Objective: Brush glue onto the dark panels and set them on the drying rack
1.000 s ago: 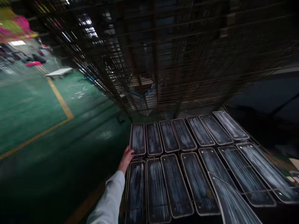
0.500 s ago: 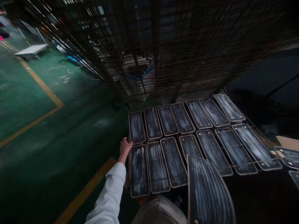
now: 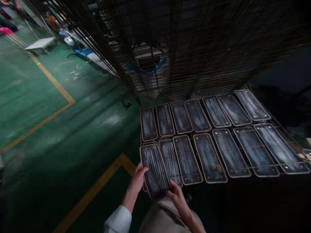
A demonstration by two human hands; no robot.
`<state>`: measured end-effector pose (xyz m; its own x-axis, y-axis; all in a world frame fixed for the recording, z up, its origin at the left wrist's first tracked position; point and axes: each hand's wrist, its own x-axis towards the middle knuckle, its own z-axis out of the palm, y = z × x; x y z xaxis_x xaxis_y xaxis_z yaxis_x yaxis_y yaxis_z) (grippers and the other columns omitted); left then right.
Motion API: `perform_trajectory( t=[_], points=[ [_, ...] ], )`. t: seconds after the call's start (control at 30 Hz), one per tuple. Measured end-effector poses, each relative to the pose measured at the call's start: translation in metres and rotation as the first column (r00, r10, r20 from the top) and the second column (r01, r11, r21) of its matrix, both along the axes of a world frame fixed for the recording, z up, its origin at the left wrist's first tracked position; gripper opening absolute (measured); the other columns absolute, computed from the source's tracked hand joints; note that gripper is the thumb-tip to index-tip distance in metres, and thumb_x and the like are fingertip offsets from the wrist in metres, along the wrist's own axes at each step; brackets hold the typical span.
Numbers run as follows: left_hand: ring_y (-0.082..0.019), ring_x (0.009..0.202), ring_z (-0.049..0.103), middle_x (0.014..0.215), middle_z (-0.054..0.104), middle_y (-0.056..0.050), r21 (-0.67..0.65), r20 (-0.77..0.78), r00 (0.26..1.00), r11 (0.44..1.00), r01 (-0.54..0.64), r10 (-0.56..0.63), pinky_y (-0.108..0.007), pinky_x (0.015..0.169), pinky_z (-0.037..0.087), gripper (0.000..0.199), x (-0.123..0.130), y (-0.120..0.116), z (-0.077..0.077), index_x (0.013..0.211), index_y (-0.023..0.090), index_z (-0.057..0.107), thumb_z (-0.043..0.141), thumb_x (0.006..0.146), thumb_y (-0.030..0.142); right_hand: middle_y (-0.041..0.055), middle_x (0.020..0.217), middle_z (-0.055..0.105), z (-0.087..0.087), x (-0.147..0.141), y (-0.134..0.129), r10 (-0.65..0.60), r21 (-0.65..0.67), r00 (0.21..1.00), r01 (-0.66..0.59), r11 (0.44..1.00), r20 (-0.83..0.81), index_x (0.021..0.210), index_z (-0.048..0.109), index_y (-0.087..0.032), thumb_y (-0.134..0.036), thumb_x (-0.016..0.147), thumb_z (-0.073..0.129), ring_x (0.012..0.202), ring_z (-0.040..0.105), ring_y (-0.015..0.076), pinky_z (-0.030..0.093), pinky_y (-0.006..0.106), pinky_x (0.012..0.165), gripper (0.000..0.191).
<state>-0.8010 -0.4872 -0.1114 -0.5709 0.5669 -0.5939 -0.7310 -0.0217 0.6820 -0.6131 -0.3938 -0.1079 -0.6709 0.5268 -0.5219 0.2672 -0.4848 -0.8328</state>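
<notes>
Between my two hands is a dark rectangular panel [image 3: 155, 170] with rounded corners, a pale rim and whitish streaks. My left hand [image 3: 139, 176] grips its left edge, thumb on top. My right hand [image 3: 176, 192] pinches its lower right corner. The held panel overlaps the nearest left panel on a wire rack shelf, hiding most of it. Similar streaked panels lie there in two rows, such as a front-row panel [image 3: 187, 159] and a back-row panel [image 3: 148, 124]. Small bright dots show near the corners of many.
Tall wire rack layers [image 3: 206, 48] rise behind the panels. Green floor [image 3: 97, 129] with yellow lines [image 3: 92, 191] lies at left. A white flat cart [image 3: 41, 43] stands at the far left. Behind the wires is a pale bag-like thing with a blue band [image 3: 153, 69].
The loose panel has moved left from the lower middle to above the front-left panel. My left hand has left the rack edge and taken hold of it. My right hand has come into view.
</notes>
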Motion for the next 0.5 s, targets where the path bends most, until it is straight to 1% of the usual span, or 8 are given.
perform_trajectory(
  t=[0.1, 0.13, 0.2, 0.3, 0.37, 0.43, 0.5],
  points=[
    [-0.02, 0.086, 0.067, 0.092, 0.072, -0.004, -0.002, -0.016, 1.0, 1.0, 0.011, -0.011, -0.031, 0.08, 0.05, 0.038, -0.012, -0.002, -0.02, 0.103, 0.018, 0.063, 0.07, 0.065, 0.022, 0.0038, 0.092, 0.067, -0.035, -0.003, -0.013, 0.0, 0.076, 1.0, 0.0, 0.997, 0.009, 0.101, 0.065, -0.016, -0.019, 0.064, 0.06, 0.09, 0.06, 0.0226, 0.048, 0.031, 0.082, 0.038],
    [-0.02, 0.085, 0.067, 0.091, 0.072, -0.004, -0.015, -0.024, 1.0, 1.0, 0.016, -0.016, -0.031, 0.08, 0.05, 0.038, -0.014, -0.001, -0.027, 0.102, 0.017, 0.063, 0.071, 0.064, 0.022, 0.0042, 0.093, 0.067, -0.043, -0.004, -0.015, -0.007, 0.116, 0.999, 0.003, 0.993, 0.032, 0.102, 0.064, -0.016, -0.019, 0.063, 0.058, 0.092, 0.06, 0.0229, 0.048, 0.031, 0.084, 0.04],
    [-0.02, 0.082, 0.067, 0.088, 0.072, -0.005, -0.069, -0.041, 0.999, 0.997, 0.029, -0.032, -0.032, 0.077, 0.05, 0.038, -0.015, 0.0, -0.043, 0.098, 0.016, 0.063, 0.071, 0.061, 0.022, 0.0051, 0.094, 0.067, -0.054, -0.004, -0.017, 0.001, 0.215, 0.991, -0.031, 0.976, 0.137, 0.102, 0.063, -0.017, -0.019, 0.061, 0.057, 0.094, 0.061, 0.0242, 0.048, 0.033, 0.086, 0.041],
    [-0.02, 0.072, 0.066, 0.078, 0.071, -0.004, -0.171, -0.053, 0.997, 0.984, 0.053, -0.063, -0.032, 0.069, 0.051, 0.035, -0.012, 0.0, -0.063, 0.089, 0.015, 0.064, 0.071, 0.056, 0.021, 0.0043, 0.086, 0.068, -0.064, -0.003, -0.016, 0.026, 0.309, 0.947, -0.13, 0.942, 0.319, 0.097, 0.062, -0.018, -0.019, 0.058, 0.059, 0.088, 0.063, 0.0254, 0.05, 0.034, 0.082, 0.039],
    [-0.02, 0.068, 0.066, 0.073, 0.07, -0.003, -0.212, -0.064, 0.995, 0.975, 0.063, -0.078, -0.033, 0.067, 0.051, 0.034, -0.01, 0.0, -0.071, 0.086, 0.014, 0.063, 0.07, 0.053, 0.02, 0.0037, 0.083, 0.068, -0.067, -0.002, -0.016, 0.025, 0.331, 0.931, -0.155, 0.931, 0.365, 0.097, 0.061, -0.018, -0.018, 0.058, 0.057, 0.084, 0.063, 0.025, 0.05, 0.034, 0.08, 0.039],
    [-0.02, 0.067, 0.066, 0.072, 0.07, -0.002, -0.255, -0.096, 0.992, 0.965, 0.053, -0.08, -0.033, 0.067, 0.052, 0.034, -0.009, 0.0, -0.075, 0.085, 0.015, 0.063, 0.07, 0.052, 0.021, 0.0042, 0.084, 0.068, -0.069, -0.001, -0.018, 0.015, 0.354, 0.928, -0.157, 0.922, 0.372, 0.098, 0.061, -0.018, -0.017, 0.058, 0.055, 0.084, 0.063, 0.0243, 0.049, 0.033, 0.08, 0.04],
    [-0.02, 0.067, 0.066, 0.071, 0.069, -0.001, -0.308, -0.143, 0.986, 0.951, 0.037, -0.085, -0.033, 0.066, 0.052, 0.034, -0.009, 0.003, -0.074, 0.084, 0.016, 0.062, 0.069, 0.051, 0.022, 0.005, 0.087, 0.068, -0.069, -0.001, -0.02, 0.011, 0.379, 0.927, -0.164, 0.911, 0.376, 0.098, 0.06, -0.019, -0.015, 0.059, 0.053, 0.085, 0.063, 0.0238, 0.048, 0.032, 0.081, 0.04]
  ],
)
